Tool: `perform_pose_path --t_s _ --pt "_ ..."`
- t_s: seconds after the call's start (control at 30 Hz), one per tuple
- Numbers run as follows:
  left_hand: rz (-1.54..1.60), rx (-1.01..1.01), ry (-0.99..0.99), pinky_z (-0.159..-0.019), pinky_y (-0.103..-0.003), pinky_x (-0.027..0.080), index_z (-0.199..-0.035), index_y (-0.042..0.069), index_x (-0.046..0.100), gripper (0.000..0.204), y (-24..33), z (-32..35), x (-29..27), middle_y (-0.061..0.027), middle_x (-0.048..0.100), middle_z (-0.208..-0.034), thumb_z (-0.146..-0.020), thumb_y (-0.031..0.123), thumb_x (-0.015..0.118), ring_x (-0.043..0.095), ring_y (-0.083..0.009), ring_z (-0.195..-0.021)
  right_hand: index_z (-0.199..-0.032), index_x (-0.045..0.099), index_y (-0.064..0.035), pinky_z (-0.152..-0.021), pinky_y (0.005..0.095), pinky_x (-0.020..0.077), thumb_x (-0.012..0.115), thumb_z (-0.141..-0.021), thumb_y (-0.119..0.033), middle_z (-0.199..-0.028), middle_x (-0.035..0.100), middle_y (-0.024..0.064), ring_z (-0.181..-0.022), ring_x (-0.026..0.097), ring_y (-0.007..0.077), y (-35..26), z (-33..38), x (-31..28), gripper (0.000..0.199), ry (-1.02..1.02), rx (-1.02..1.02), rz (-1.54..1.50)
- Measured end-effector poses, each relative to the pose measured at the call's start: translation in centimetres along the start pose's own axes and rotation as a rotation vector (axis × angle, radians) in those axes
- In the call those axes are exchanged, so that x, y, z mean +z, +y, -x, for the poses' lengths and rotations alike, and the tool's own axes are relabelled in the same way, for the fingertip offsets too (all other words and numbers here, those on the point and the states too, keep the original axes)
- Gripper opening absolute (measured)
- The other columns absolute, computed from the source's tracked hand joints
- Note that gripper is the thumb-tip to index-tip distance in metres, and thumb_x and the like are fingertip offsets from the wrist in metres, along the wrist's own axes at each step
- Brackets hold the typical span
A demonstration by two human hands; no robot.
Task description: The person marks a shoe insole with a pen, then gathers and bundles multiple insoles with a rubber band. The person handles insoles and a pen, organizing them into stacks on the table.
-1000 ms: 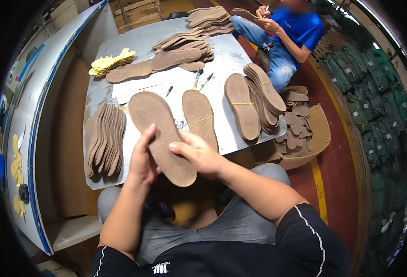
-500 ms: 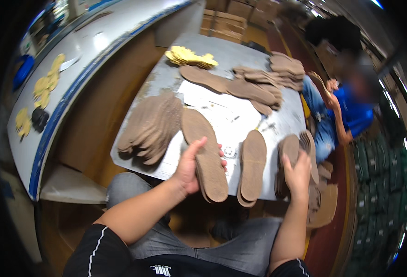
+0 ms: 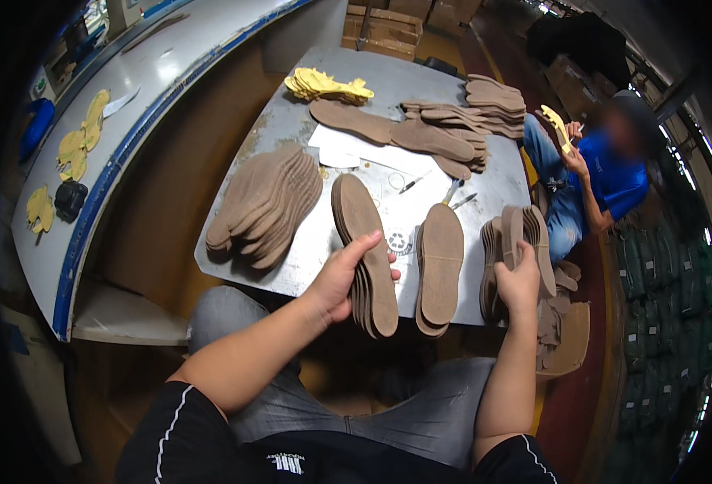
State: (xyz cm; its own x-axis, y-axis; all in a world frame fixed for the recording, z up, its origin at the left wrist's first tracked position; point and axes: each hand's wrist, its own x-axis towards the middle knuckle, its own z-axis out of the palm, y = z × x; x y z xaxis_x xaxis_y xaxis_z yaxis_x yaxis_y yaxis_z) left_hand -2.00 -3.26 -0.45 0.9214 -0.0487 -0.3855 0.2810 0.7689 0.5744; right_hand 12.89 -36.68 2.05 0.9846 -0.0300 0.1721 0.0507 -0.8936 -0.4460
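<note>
My left hand (image 3: 351, 278) is closed round a small stack of brown felt-like insoles (image 3: 364, 234), held tilted over the table's near edge. At the right, my right hand (image 3: 519, 282) grips a brown insole (image 3: 511, 226) standing on edge among the right-hand insole stack (image 3: 538, 242); its fingertips are partly hidden. Between my hands a short pile of insoles (image 3: 441, 266) lies flat, jutting a little past the near edge. A large fanned pile of insoles (image 3: 263, 206) rests on the table's left side.
The grey table (image 3: 247, 153) carries paper sheets (image 3: 372, 165), pens (image 3: 414, 182), yellow cut pieces (image 3: 327, 85) and more insoles (image 3: 432, 137) at the back. A white counter (image 3: 130, 89) runs along the left. A co-worker in blue (image 3: 614, 173) sits at the right, beyond a carton (image 3: 570, 347).
The insole stack in my left hand has tipped, showing more layered edges. My right hand has turned an insole up on edge at the right stack. The co-worker now holds up a yellow piece.
</note>
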Motion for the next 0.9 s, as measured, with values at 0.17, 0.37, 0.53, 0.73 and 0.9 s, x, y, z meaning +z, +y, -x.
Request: perform_pose_path --t_s 0.17,0.37,0.53,0.73,0.9 --pt "-0.080 0.044 -0.017 -0.091 -0.046 0.070 -0.137 0.003 0.068 0.054 0.1 0.4 0.2 -0.0116 0.078 -0.121 -0.107 0.045 0.085 0.082 -0.0261 -0.107 -0.165 0.046 0.0002 -0.115 0.0423 0.0559 0.083 -0.101 -0.009 -0.150 0.062 0.0232 -0.134 0.068 0.0285 -5.8 4.5 -0.5 0.074 -0.146 -0.225 -0.792" --pt "-0.097 0.069 -0.140 -0.099 -0.045 0.068 -0.151 0.000 0.065 0.064 -1.2 0.6 0.4 -0.0128 0.078 -0.134 -0.109 0.042 0.086 0.080 -0.0243 -0.117 -0.157 0.047 0.0010 -0.130 0.0419 0.0386 0.085 -0.103 -0.015 -0.152 0.052 0.0186 -0.149 0.051 0.0284 -13.0 12.1 1.9 0.068 -0.439 -0.268 -0.857" --pt "-0.095 0.017 -0.263 -0.111 -0.043 0.064 -0.159 -0.002 0.058 0.088 -2.0 -0.1 -0.3 -0.0132 0.076 -0.143 -0.104 0.061 0.084 0.076 -0.0239 -0.129 -0.154 0.053 0.0014 -0.132 0.0466 0.0381 0.081 -0.105 -0.020 -0.155 0.050 0.0238 -0.155 0.048 0.0355 -13.4 12.0 1.8 0.060 -0.279 -0.442 -0.704" --pt "-0.057 -0.016 -0.397 -0.124 -0.047 0.057 -0.169 -0.001 0.050 0.114 -2.1 -0.2 -0.5 -0.0165 0.069 -0.155 -0.090 0.068 0.095 0.069 -0.0274 -0.144 -0.141 0.072 0.0002 -0.127 0.0490 0.0442 0.077 -0.107 -0.014 -0.157 0.052 0.0260 -0.155 0.052 0.0385 -12.1 11.1 1.0 0.037 -0.345 -0.521 -0.741" --pt "-0.204 0.007 -0.341 -0.121 -0.045 0.058 -0.167 -0.001 0.052 0.100 -1.1 0.3 -0.4 -0.0157 0.071 -0.151 -0.092 0.042 0.101 0.071 -0.0264 -0.140 -0.121 0.085 -0.0075 -0.107 0.0435 0.0564 0.083 -0.104 -0.010 -0.151 0.057 0.0224 -0.136 0.067 0.0362 -11.6 10.2 0.8 0.018 -0.262 -0.496 -0.618"
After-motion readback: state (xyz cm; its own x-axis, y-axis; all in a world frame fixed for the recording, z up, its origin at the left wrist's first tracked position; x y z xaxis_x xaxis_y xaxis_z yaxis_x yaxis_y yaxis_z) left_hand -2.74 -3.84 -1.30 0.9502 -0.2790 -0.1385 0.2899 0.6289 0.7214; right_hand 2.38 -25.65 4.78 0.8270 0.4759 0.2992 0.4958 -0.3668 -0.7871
